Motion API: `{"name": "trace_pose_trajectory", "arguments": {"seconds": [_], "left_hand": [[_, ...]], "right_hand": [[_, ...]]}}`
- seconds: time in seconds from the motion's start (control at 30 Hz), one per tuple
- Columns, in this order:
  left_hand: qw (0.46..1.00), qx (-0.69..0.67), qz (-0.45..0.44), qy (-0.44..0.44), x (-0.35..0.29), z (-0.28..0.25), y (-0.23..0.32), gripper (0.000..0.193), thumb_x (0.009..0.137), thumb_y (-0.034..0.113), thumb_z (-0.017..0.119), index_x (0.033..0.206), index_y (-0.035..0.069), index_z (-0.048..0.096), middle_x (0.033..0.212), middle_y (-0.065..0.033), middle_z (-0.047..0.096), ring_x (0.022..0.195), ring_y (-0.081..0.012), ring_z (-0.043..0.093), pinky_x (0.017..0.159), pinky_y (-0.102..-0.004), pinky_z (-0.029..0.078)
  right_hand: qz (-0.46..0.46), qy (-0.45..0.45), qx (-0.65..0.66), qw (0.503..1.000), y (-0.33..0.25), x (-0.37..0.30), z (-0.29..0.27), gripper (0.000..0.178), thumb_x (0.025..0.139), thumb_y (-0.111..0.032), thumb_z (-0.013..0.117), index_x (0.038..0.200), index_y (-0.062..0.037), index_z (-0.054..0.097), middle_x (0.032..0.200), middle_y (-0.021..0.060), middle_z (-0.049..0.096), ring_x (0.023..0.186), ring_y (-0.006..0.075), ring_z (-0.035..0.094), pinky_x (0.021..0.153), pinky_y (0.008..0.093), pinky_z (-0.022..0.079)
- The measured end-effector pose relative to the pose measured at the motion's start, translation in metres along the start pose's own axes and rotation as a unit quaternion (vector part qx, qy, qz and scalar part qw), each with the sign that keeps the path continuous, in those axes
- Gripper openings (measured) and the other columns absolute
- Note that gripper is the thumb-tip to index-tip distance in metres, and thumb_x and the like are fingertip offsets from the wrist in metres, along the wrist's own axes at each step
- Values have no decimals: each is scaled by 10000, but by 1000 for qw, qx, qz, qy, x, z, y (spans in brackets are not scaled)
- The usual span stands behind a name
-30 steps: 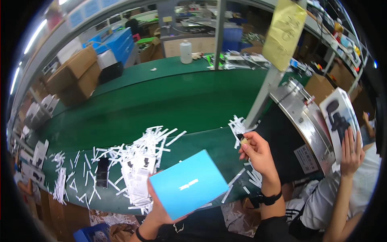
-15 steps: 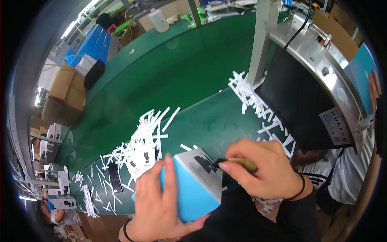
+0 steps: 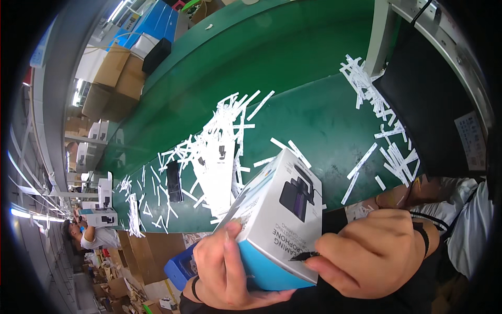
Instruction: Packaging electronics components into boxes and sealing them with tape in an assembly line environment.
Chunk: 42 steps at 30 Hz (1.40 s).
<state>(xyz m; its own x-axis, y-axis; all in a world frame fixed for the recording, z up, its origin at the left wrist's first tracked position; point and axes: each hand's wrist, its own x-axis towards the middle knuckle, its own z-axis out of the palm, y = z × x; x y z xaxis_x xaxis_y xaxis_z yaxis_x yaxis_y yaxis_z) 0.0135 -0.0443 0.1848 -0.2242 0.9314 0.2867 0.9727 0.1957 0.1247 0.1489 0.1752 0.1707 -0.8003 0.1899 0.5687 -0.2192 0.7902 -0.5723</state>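
My left hand (image 3: pixel 222 272) is closed round the lower left of a white and light-blue carton (image 3: pixel 266 230), its thumb and fingers on opposite sides. The carton is tilted in front of me and bears a picture of a black device. In my right hand (image 3: pixel 374 251), thumb and fingers pinch a small tool with a dark pointed tip (image 3: pixel 303 256). That tip lies against the carton's printed white face near its lower edge. The hand hides the rest of the tool, so its exact kind does not show.
Loose white paper strips (image 3: pixel 225 118) are heaped on the green table (image 3: pixel 308 120), beside another white printed carton (image 3: pixel 217 172) and a black phone-like slab (image 3: pixel 173 180). More strips (image 3: pixel 397 162) lie near a black machine panel (image 3: pixel 434 99). A blue bin (image 3: pixel 180 267) stands below.
The carton has turned, so its printed white faces show more and its blue side less. My right hand has moved down and right, carrying the tool tip to the carton's lower part. The view has shifted.
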Motion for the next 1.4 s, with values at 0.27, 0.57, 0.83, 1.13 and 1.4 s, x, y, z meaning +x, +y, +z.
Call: {"name": "trace_pose_trajectory", "arguments": {"seconds": [0.27,0.57,0.83,1.13,1.4], "left_hand": [[968,73,-44,236,-34,40,35,1196,639,725,796,1393,-103,377,1100,-284,516,915,-343,562,728,-452,516],[965,48,56,253,-59,42,26,1042,727,631,798,1322,-145,438,1059,-296,618,873,-350,633,697,-408,494],[985,51,43,162,-61,21,34,1053,689,534,845,1355,-148,395,1126,-332,584,900,-394,616,758,-454,517],[983,43,64,168,-58,25,30,1027,747,610,795,1345,-142,432,1084,-298,609,897,-366,611,741,-415,499],[964,62,116,230,-56,40,25,1071,660,591,804,1354,-121,406,1042,-322,619,781,-388,597,686,-475,510]], "right_hand": [[-6,32,34,999,-37,-35,9,110,782,-130,715,829,-45,664,612,28,531,476,157,516,442,273,369],[-12,36,-14,999,-59,-55,13,120,861,-114,688,923,-17,656,637,30,453,481,153,484,435,272,360],[-1,-12,-104,994,-75,-61,4,180,863,-152,711,1006,-51,669,688,26,512,534,139,540,461,268,401],[-115,-7,-126,985,-53,-58,12,176,719,-211,761,811,-102,660,577,-78,324,435,41,353,409,213,213],[-150,-143,-40,977,-40,-43,3,183,685,-190,678,686,-91,524,507,-23,401,391,91,473,363,252,313]]}}
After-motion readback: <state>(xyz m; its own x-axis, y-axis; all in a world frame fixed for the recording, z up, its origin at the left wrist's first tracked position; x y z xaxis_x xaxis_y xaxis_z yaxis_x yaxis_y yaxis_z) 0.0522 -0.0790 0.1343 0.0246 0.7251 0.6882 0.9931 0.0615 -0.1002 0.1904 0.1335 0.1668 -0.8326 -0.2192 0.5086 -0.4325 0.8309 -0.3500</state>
